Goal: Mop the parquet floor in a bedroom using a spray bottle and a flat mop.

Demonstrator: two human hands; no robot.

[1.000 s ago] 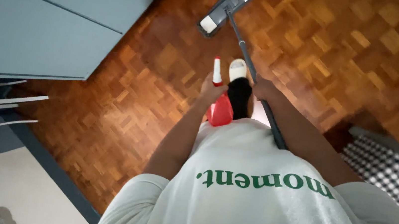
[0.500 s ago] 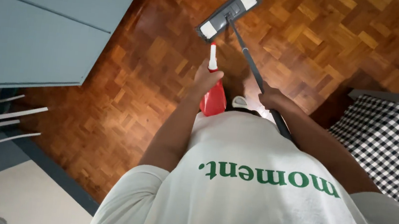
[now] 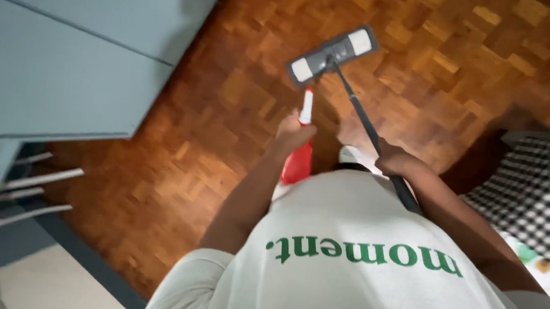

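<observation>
My left hand (image 3: 293, 133) grips a red spray bottle (image 3: 298, 166) by its neck, with the white nozzle pointing away from me toward the mop head. My right hand (image 3: 391, 162) is closed around the dark handle (image 3: 357, 110) of a flat mop. The grey and white mop head (image 3: 333, 54) lies flat on the parquet floor (image 3: 170, 163), just beyond the bottle's nozzle. A white-socked foot (image 3: 349, 155) shows between my hands. My white shirt with green lettering fills the bottom of the view.
Grey-blue cabinet fronts (image 3: 59, 47) run along the left. Below them a white wire rack (image 3: 32, 192) sticks out beside a pale mat. A black and white checked cloth (image 3: 546, 199) covers furniture at the right.
My left hand has lifted the spray bottle forward, bringing its nozzle close to the mop head. The mop head sits lower and more central in view. My right hand keeps its hold.
</observation>
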